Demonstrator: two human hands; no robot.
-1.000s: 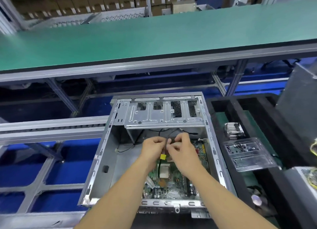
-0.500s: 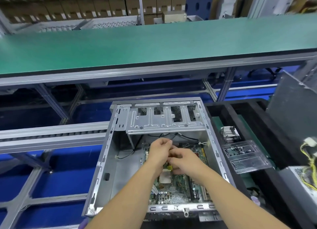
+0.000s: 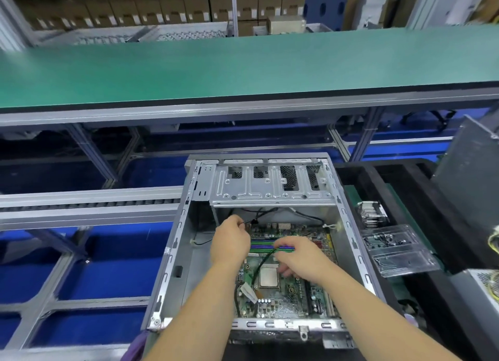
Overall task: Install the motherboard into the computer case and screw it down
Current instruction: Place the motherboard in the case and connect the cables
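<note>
The open grey computer case (image 3: pixel 172 255) lies flat in front of me with the green motherboard (image 3: pixel 286 298) lying inside it. My left hand (image 3: pixel 229 244) is over the board's far left corner and pinches a thin black cable (image 3: pixel 251 221) near a small connector. My right hand (image 3: pixel 299 258) hovers over the board's middle, fingers curled around a dark cable (image 3: pixel 260 266) that runs down past the silver CPU (image 3: pixel 268 276). A white connector (image 3: pixel 248 292) lies left of the CPU.
A clear plastic tray of screws (image 3: pixel 397 250) and a metal heatsink (image 3: pixel 371 213) sit right of the case on a black-framed bench. A power supply with yellow wires (image 3: pixel 491 279) is at far right. A green conveyor belt (image 3: pixel 243 66) runs across behind.
My hands, close together a second ago, have separated: the left moved to the board's far left corner, the right drew back toward me with the cable. The yellow tag is gone from sight.
</note>
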